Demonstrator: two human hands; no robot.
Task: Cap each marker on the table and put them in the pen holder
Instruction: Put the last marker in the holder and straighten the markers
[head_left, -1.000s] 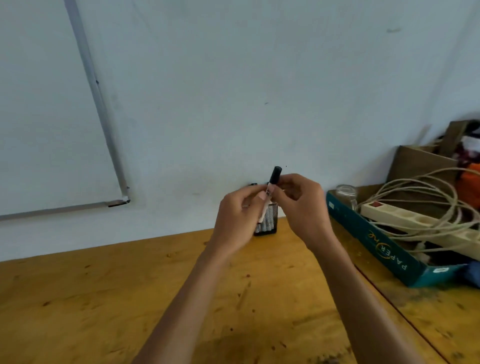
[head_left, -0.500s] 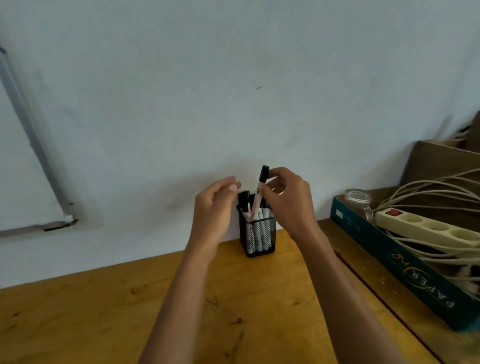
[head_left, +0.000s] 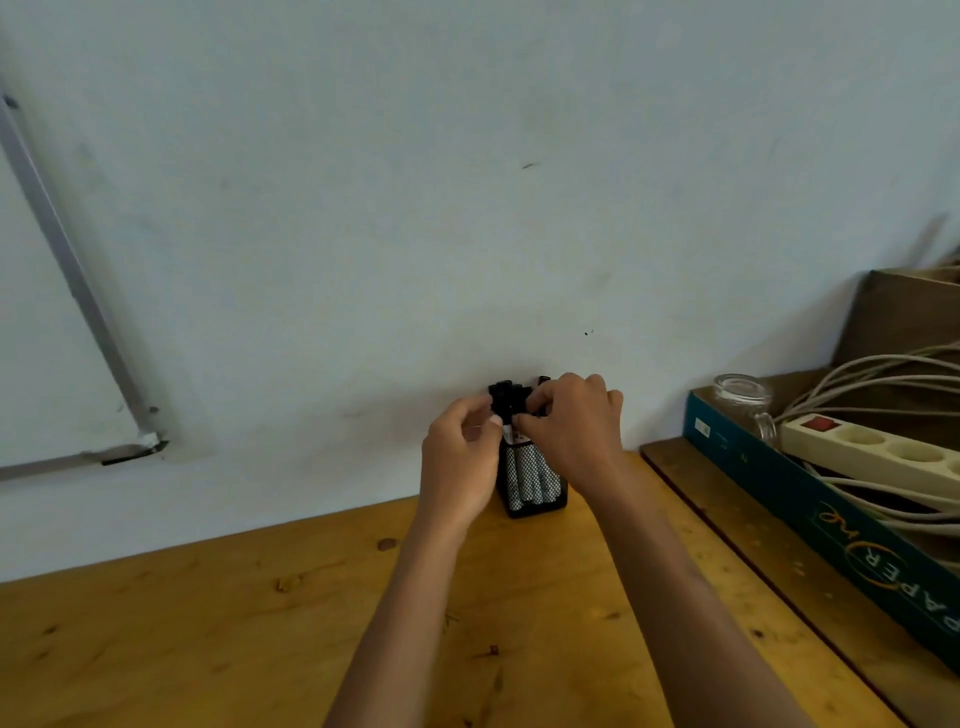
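A black mesh pen holder (head_left: 531, 480) stands on the wooden table (head_left: 208, 623) against the wall, with several white markers inside. Their black caps (head_left: 505, 394) stick out above its rim. My right hand (head_left: 571, 428) is over the top of the holder, its fingertips pinched on a marker that sits low in the holder. My left hand (head_left: 457, 462) is at the holder's top left corner with curled fingers touching the caps. Whether it grips anything is hidden. No loose marker lies on the visible table.
On the right stands a teal cardboard box (head_left: 831, 514) holding a cream power strip (head_left: 872, 452) with coiled cables and a glass jar (head_left: 740, 395). A brown box (head_left: 904, 322) stands behind it. A whiteboard frame (head_left: 78, 291) hangs on the wall at the left.
My right hand has lowered the capped marker from above the holder down into it. My left hand has moved in to the holder's top. The view has shifted closer.
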